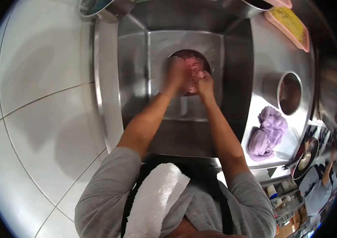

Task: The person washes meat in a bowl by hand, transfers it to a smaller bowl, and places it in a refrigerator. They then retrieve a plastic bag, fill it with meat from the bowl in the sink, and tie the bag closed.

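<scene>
Both hands, left hand (177, 75) and right hand (205, 84), close on pink minced meat (194, 65) inside a steel sink (136, 79).

Colours at the sink: pink, steel grey, lilac, white

Pink minced meat (194, 65) in a dark round bowl (184, 53); sink (136, 59) of plain silvery steel; purple cloth (267, 133) (pale lilac, no pattern) on the steel drainboard (261, 51); pink tray (305, 39) with yellow contents (289, 20); steel pot (283, 91), dark inside; white fluffy towel (154, 202) over a grey shirt (101, 194) with black apron straps (129, 206); white wall tiles (37, 99), grey grout lines.
</scene>
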`<state>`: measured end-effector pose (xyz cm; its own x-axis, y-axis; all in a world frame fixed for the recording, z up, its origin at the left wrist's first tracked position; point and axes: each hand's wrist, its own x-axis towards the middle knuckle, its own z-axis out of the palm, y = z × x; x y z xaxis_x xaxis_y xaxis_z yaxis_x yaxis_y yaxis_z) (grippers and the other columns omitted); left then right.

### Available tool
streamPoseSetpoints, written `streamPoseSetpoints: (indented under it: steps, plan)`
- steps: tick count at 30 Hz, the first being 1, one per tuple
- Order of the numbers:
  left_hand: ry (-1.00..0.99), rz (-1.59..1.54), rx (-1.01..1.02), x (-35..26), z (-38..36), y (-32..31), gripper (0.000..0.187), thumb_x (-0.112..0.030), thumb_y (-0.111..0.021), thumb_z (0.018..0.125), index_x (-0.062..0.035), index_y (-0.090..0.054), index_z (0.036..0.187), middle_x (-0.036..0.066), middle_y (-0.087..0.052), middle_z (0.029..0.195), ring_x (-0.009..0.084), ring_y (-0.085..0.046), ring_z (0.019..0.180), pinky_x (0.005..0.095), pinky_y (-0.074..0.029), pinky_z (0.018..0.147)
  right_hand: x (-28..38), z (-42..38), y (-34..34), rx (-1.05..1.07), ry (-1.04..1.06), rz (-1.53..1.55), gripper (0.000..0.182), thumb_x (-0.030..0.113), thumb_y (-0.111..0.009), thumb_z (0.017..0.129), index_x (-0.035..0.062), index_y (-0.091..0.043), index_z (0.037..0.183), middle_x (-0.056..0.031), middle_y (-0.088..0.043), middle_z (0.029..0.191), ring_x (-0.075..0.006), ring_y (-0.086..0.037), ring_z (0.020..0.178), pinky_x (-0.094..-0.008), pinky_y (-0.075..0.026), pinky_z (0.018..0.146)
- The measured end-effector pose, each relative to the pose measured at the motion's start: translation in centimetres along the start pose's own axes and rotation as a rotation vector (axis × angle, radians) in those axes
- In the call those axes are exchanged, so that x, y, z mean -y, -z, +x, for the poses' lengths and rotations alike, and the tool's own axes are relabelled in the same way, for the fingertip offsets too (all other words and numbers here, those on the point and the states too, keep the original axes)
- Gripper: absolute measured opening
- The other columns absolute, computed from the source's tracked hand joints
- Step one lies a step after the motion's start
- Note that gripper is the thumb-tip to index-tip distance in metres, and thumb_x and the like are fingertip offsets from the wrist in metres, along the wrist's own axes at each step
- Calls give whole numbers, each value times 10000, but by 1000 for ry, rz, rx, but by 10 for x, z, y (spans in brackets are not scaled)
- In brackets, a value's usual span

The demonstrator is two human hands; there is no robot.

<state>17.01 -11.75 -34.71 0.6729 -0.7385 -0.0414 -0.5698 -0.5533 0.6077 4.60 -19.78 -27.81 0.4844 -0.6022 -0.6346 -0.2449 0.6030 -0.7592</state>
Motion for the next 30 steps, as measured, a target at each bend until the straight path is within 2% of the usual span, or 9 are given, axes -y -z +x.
streamPoseSetpoints:
  steps: [3,4,7,13,16,19,22,27,30]
  plan:
    - [110,-114,199,-14,11,30,408,-354,-647,772,-52,-602,1042,154,-572,1125,330,-510,1100,394,-394,956,71,-51,7,32,74,108,259,-27,-570,743,4,-508,992,-96,-588,790,-167,-620,696,-314,-543,538]
    - [-191,23,135,15,21,8,231,-237,-536,819,-27,-631,830,194,-621,816,362,-600,812,439,-463,705,92,-68,18,67,172,100,262,-44,-559,737,8,-495,986,-104,-587,798,-183,-625,706,-327,-549,523]
    - [296,-98,155,-5,5,32,504,-297,-678,721,-29,-514,1116,171,-619,1002,377,-595,924,393,-476,823,182,-145,42,-19,321,225,228,-80,-567,728,15,-528,931,-103,-624,874,-128,-608,742,-253,-506,604]
    - [340,-450,86,22,-3,7,615,-226,-772,647,-12,-476,1142,191,-614,1061,329,-589,1017,367,-461,864,257,-166,129,-415,627,-405,275,36,-637,762,1,-540,1017,-134,-628,888,-144,-605,749,-260,-503,638]
    - [153,-263,148,29,8,1,615,-209,-763,643,-16,-476,1152,168,-614,1065,326,-581,1033,366,-465,860,248,-144,172,-329,709,-1009,421,146,-681,793,-22,-539,1152,-95,-626,913,-122,-596,766,-260,-484,682]
    - [216,-296,412,3,13,45,589,-175,-745,640,-17,-496,1150,151,-587,1101,325,-554,1067,378,-456,890,252,-157,165,-252,538,-865,391,150,-646,833,28,-568,1196,-117,-611,1038,-162,-607,833,-275,-487,705]
    - [248,-296,52,9,0,41,502,-138,-711,665,-10,-527,1114,176,-571,1100,350,-547,1048,403,-446,891,263,-191,113,-489,639,-1040,360,166,-642,850,35,-587,1180,-105,-609,1064,-168,-614,873,-282,-492,732]
    - [-22,26,-203,-44,-32,60,406,-90,-634,715,14,-531,1094,253,-533,1108,398,-521,1049,425,-435,908,172,-141,49,80,527,-798,320,206,-662,825,68,-623,1111,-133,-627,1058,-207,-617,935,-311,-488,773]
    - [276,-151,241,-50,-55,47,417,-58,-596,722,37,-508,1119,287,-481,1158,429,-475,1088,443,-415,930,70,-28,26,273,161,-852,498,265,-630,804,9,-522,1218,-202,-597,1131,-350,-574,1049,-392,-450,898]
